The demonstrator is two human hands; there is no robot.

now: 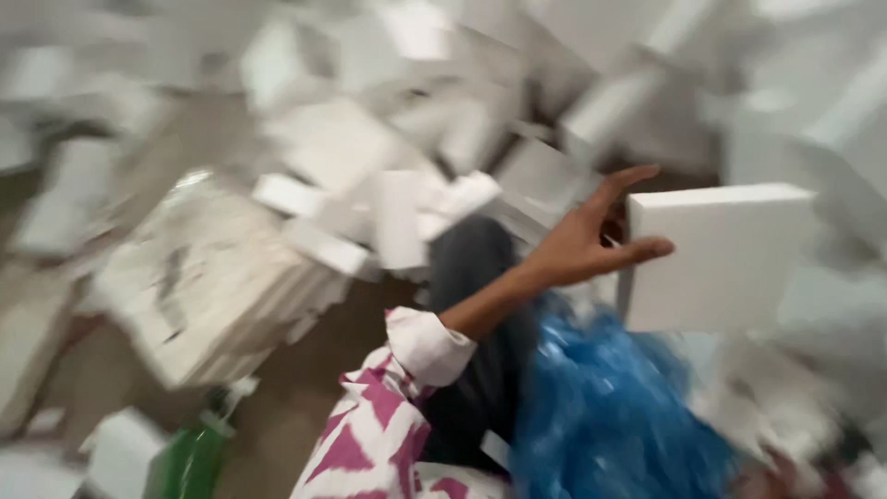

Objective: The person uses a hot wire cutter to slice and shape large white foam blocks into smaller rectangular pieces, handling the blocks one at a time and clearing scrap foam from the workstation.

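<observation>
One hand (591,242), in a pink-and-white sleeve (388,416), is closed around the left edge of a white box (725,257), holding it up above the blue plastic bag (610,407). Which hand it is, I cannot tell. Behind the box lies a blurred heap of white boxes (388,157). Picking up looks underway; placing needs steadiness.

One arm in a pink-and-white patterned sleeve (383,420) stretches forward, cuff pushed back, forearm bare. Its hand (591,236) is open, fingers (637,249) spread and extended. Which hand is unclear.
</observation>
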